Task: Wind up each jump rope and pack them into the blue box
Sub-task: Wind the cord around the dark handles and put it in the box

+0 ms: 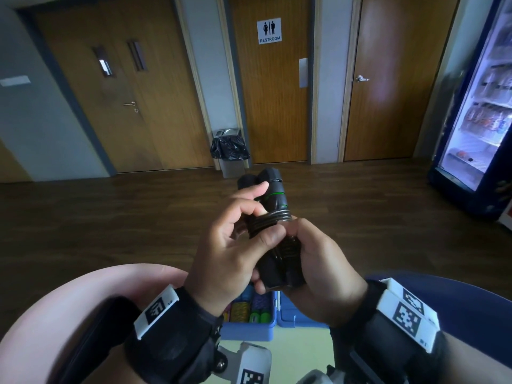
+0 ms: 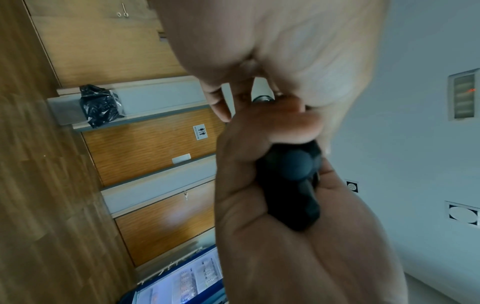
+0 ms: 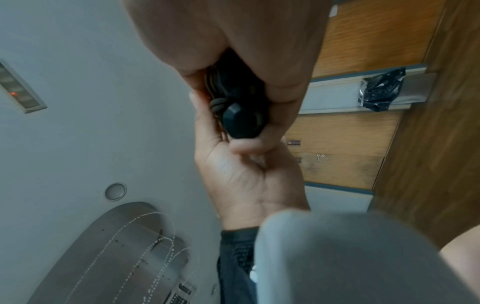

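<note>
I hold a black jump rope [image 1: 274, 200] up in front of me, its two handles side by side and its dark cord wound in tight coils around their middle. My left hand [image 1: 235, 234] pinches the coils between thumb and fingers. My right hand [image 1: 313, 253] grips the lower ends of the handles. The left wrist view shows the rounded handle butts [image 2: 296, 166] inside the right hand [image 2: 259, 226]. The right wrist view shows a hexagonal handle end [image 3: 242, 121] and coils [image 3: 218, 102]. The open blue box [image 1: 246, 332] sits below my hands, with several wound coloured ropes [image 1: 241, 310] inside.
The box rests on a pale yellow-green surface [image 1: 299, 339], between a pink rounded surface [image 1: 69, 300] on the left and a dark blue one [image 1: 457, 300] on the right. Beyond is dark wood floor, a bin with a black bag [image 1: 230, 151], doors, and a lit drinks fridge [image 1: 476, 112].
</note>
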A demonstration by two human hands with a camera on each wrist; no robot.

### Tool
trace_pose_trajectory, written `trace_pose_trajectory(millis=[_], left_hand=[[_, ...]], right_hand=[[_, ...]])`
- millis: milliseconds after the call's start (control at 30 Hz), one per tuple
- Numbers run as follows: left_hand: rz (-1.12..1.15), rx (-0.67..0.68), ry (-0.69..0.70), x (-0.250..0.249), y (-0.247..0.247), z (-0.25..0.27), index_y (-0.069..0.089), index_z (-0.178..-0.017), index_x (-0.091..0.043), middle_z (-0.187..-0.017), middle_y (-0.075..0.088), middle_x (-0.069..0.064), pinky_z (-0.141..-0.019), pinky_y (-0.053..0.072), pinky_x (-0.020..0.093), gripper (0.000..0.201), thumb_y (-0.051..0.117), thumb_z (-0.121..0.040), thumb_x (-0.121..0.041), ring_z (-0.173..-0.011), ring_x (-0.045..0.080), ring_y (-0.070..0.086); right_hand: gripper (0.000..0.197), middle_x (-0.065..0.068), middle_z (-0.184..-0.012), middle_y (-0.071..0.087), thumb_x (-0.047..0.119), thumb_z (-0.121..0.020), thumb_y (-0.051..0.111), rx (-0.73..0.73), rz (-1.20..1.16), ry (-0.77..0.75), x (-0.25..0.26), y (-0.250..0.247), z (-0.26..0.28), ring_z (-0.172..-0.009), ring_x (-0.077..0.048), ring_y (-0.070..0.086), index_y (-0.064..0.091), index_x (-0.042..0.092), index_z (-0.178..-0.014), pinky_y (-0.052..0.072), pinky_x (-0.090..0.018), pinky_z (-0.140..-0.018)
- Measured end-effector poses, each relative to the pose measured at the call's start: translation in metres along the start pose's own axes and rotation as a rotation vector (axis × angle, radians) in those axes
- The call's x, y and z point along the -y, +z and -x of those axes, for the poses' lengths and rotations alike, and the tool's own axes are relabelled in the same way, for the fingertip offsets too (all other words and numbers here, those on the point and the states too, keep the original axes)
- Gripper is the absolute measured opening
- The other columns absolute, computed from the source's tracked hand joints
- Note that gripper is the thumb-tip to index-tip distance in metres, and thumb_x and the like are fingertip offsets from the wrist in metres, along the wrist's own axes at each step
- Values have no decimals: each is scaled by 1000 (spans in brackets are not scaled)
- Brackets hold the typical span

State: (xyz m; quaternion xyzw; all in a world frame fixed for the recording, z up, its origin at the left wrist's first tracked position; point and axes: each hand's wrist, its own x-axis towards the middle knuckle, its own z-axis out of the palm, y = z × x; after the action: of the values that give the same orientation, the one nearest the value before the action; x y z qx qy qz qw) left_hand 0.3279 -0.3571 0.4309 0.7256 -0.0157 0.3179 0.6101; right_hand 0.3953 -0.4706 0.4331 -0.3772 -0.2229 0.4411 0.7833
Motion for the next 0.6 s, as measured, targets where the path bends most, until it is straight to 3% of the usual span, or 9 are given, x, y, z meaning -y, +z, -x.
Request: trace_pose_trajectory(millis=[67,133,200,267,333,400,500,600], left_hand=[[-33,3,27,-4,2,1,59,-91,-19,-141,52,-20,-36,43,25,22,73,-78,-31,-37,18,54],[-90,-14,87,-4,2,0,59,-93,-20,-142,51,-18,-39,45,22,19,70,-82,-31,-52,21,64],[-172,-48,174,-4,3,-3,59,-97,-18,-144,51,-14,-60,54,25,17,65,-86,-30,-96,26,69],[-225,-67,278,-2,4,-5,58,-100,-14,-145,52,-5,-92,49,35,14,61,-90,-25,-128,23,55],[-257,-73,358,-1,5,-6,56,-102,-12,-144,53,3,-104,43,36,13,59,-92,-20,-134,22,50],[-290,-82,393,-1,6,-6,56,-103,-9,-144,52,5,-106,42,36,14,57,-93,-18,-134,22,50],[-300,-98,378,3,3,-6,57,-103,-4,-144,53,3,-104,42,33,17,57,-94,-19,-132,21,51],[-348,-40,325,8,-2,-11,59,-106,-4,-146,51,-1,-104,45,42,22,58,-95,-24,-133,22,52]], right_hand=[[42,-21,-70,57,26,-80,49,17,-15,-13,0,-1,0,-57,-30,54,59,-6,-105,44,-35,-53],[40,-23,-76,56,23,-83,48,14,-30,-53,0,0,-2,-57,-31,54,58,-5,-109,44,-36,-54],[41,-23,-79,57,24,-79,46,2,-60,-105,0,-1,-4,-59,-33,55,59,1,-110,44,-37,-55],[37,-19,-81,61,24,-78,43,-8,-69,-161,-2,0,-6,-64,-32,60,65,9,-104,46,-39,-60],[33,-15,-84,67,22,-86,40,-2,-55,-187,-4,-2,-7,-71,-27,67,70,16,-98,50,-40,-63],[38,-12,-83,69,17,-94,34,5,-37,-190,-5,-4,-8,-72,-22,69,71,18,-97,54,-35,-58],[33,-12,-85,69,20,-87,40,-15,-2,-199,-5,-4,-10,-73,-24,69,69,17,-103,54,-38,-60],[39,-17,-89,67,23,-80,43,-54,40,-222,-6,-7,-15,-77,-32,67,65,16,-111,53,-51,-64]])
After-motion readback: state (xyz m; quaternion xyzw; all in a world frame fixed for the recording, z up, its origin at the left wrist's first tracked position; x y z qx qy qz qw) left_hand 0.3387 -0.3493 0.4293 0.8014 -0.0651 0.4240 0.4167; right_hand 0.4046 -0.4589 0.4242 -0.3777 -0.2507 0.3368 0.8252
